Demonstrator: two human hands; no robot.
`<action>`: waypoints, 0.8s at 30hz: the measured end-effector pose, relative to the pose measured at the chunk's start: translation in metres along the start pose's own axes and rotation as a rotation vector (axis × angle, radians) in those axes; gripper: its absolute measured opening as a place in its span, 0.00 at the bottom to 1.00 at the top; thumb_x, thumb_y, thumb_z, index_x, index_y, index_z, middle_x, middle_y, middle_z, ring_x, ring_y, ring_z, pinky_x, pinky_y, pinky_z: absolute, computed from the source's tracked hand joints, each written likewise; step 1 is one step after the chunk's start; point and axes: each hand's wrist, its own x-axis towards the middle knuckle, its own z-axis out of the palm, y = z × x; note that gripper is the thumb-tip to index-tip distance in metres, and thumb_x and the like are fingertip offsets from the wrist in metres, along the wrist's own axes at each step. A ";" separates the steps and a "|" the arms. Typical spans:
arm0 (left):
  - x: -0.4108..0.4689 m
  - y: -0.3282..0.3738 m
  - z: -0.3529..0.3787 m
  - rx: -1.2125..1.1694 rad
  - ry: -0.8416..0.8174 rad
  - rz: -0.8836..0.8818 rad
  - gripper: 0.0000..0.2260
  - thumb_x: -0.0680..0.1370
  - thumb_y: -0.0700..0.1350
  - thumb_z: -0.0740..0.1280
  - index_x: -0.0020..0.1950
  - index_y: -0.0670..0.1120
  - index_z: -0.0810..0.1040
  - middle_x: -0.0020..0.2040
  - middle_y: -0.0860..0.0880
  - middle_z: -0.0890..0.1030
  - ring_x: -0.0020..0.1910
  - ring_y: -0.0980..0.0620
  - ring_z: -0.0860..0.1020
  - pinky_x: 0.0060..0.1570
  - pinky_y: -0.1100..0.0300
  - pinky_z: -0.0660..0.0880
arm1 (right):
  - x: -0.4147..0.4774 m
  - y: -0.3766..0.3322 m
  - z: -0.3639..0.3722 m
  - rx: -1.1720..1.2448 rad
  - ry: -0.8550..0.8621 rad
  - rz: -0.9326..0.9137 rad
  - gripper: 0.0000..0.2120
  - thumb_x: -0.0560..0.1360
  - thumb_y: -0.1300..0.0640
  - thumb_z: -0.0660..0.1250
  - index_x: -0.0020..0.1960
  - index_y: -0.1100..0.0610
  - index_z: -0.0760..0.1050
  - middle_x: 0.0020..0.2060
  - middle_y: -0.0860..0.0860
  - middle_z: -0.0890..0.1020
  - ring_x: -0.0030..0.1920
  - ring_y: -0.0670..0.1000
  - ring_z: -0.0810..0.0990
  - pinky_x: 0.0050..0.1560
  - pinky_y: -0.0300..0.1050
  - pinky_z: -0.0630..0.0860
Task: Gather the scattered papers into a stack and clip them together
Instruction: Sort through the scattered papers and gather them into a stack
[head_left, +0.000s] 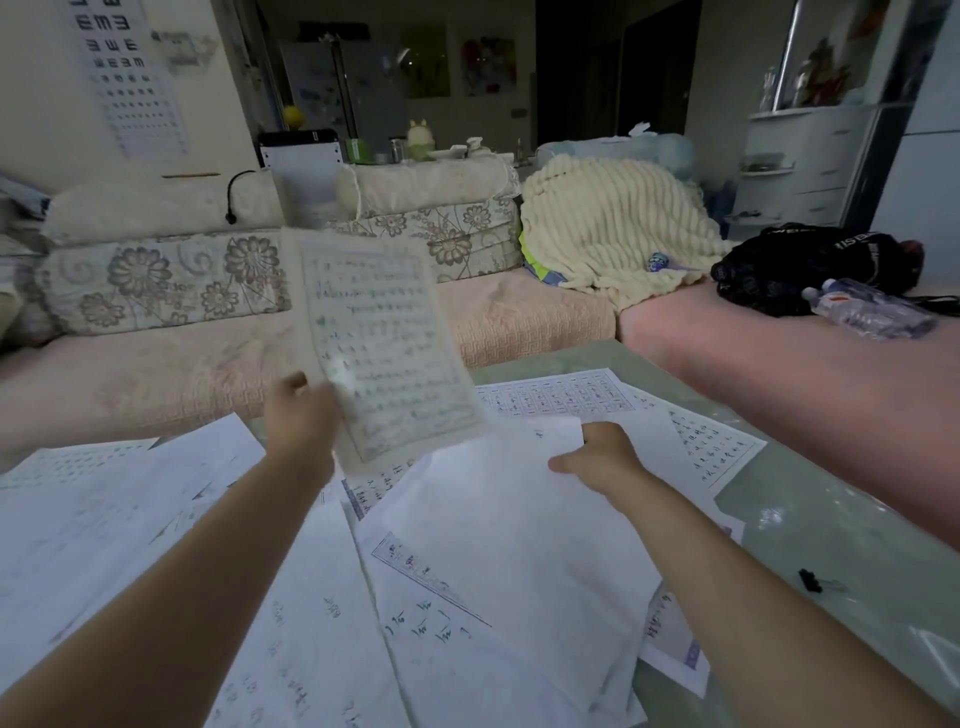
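Note:
Several white sheets of paper lie scattered and overlapping on a glass-topped table. My left hand grips one printed sheet by its lower left edge and holds it raised and tilted above the table. My right hand pinches the far edge of a large blank sheet that lies on the pile. More printed sheets sit beyond my right hand. A small black binder clip lies on the table at the right, apart from both hands.
A pink-covered sofa runs behind the table, with floral cushions, a cream blanket, a black bag and a plastic bottle. The sofa's right part borders the table edge.

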 end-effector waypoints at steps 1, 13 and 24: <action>-0.011 -0.006 0.002 -0.011 -0.067 -0.069 0.11 0.76 0.33 0.59 0.43 0.47 0.77 0.39 0.47 0.78 0.36 0.47 0.75 0.33 0.61 0.71 | 0.000 -0.002 -0.001 0.021 -0.002 0.003 0.08 0.67 0.63 0.77 0.44 0.58 0.82 0.42 0.53 0.85 0.45 0.55 0.84 0.48 0.48 0.80; -0.089 -0.103 0.019 0.276 -0.336 -0.387 0.11 0.75 0.33 0.56 0.42 0.39 0.78 0.41 0.42 0.81 0.36 0.44 0.76 0.34 0.56 0.71 | -0.002 -0.003 -0.004 -0.127 0.015 -0.050 0.22 0.78 0.41 0.60 0.65 0.52 0.74 0.62 0.53 0.78 0.61 0.57 0.75 0.56 0.49 0.73; -0.096 -0.108 0.003 1.040 -0.558 0.356 0.46 0.66 0.66 0.72 0.76 0.58 0.51 0.77 0.50 0.48 0.76 0.44 0.51 0.72 0.43 0.56 | -0.006 0.002 0.024 -0.514 -0.249 -0.067 0.33 0.62 0.38 0.76 0.63 0.51 0.76 0.58 0.50 0.79 0.64 0.55 0.75 0.61 0.48 0.75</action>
